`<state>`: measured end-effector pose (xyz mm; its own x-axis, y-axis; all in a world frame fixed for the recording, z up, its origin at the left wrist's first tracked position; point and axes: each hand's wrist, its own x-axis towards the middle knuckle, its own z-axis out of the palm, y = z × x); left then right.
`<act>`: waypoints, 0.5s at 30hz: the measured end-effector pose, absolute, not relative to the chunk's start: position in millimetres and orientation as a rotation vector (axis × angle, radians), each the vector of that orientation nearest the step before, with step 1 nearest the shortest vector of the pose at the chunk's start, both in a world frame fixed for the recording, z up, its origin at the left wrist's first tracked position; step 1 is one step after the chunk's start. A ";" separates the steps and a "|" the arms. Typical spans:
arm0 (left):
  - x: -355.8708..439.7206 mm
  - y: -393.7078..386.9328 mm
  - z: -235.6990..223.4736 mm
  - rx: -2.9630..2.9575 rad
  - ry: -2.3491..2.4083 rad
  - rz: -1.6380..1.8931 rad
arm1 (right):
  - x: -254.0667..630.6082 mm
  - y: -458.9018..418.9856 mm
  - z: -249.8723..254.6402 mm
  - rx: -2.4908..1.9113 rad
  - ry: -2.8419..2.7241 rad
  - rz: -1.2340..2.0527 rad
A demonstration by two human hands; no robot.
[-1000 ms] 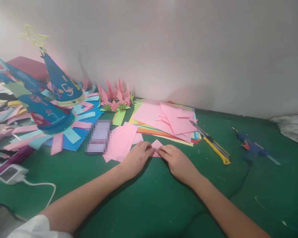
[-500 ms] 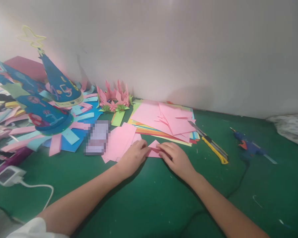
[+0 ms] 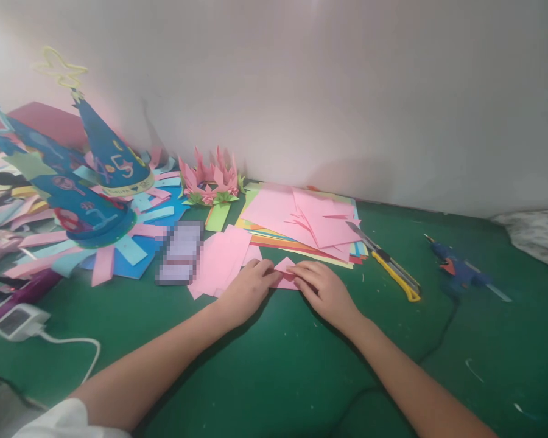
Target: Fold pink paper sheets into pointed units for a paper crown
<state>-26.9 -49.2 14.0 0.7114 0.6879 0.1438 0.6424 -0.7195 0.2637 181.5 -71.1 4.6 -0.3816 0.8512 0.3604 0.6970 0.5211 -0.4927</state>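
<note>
A small folded piece of pink paper [image 3: 285, 281] lies on the green table between my hands, its pointed top facing the wall. My left hand [image 3: 252, 285] grips its left side, fingers pressed together. On the right side, my right hand [image 3: 322, 288] pinches the paper's edge between thumb and fingers. My fingers cover part of the folds. Loose pink sheets [image 3: 223, 258] lie just left of my left hand. Behind both hands is a stack of coloured paper [image 3: 274, 207] with pink sheets on top.
A yellow utility knife [image 3: 395, 274] rests right of the stack, its blade out, and a blue glue gun [image 3: 461, 267] lies farther right. To the left are a blurred-out phone [image 3: 180, 252], blue cone hats [image 3: 109, 152], a pink paper crown [image 3: 212, 176] and a white-cabled device [image 3: 21, 322].
My fingers have shifted slightly on the pink paper, with the right hand's pinch moving a little along its right side. Both hands stay in nearly the same place.
</note>
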 end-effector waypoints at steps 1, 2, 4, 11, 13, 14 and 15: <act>-26.6 -49.3 13.6 2.725 1.084 0.340 | 181.7 -71.2 4.7 -1.258 -2.181 0.353; -26.5 -49.4 13.2 2.726 1.094 0.336 | 181.9 -71.4 5.0 -1.262 -2.178 0.359; -26.5 -49.3 12.7 2.732 1.093 0.332 | 182.4 -71.9 5.8 -1.270 -2.175 0.373; -28.0 -48.2 12.7 2.731 1.055 0.350 | 181.9 -72.7 9.3 -1.235 -2.235 0.365; -28.5 -47.4 12.2 2.695 1.043 0.413 | 181.3 -72.8 10.6 -1.224 -2.268 0.354; -28.7 -46.9 12.0 2.674 1.039 0.444 | 181.1 -72.9 11.1 -1.216 -2.285 0.345; -28.8 -46.5 12.0 2.656 1.038 0.468 | 181.0 -73.1 11.4 -1.208 -2.300 0.334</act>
<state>-28.8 -46.5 12.0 0.6944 0.6902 0.2037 0.6096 -0.7145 0.3432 181.0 -73.1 11.4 -0.4693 0.8198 0.3282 0.6925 0.5723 -0.4393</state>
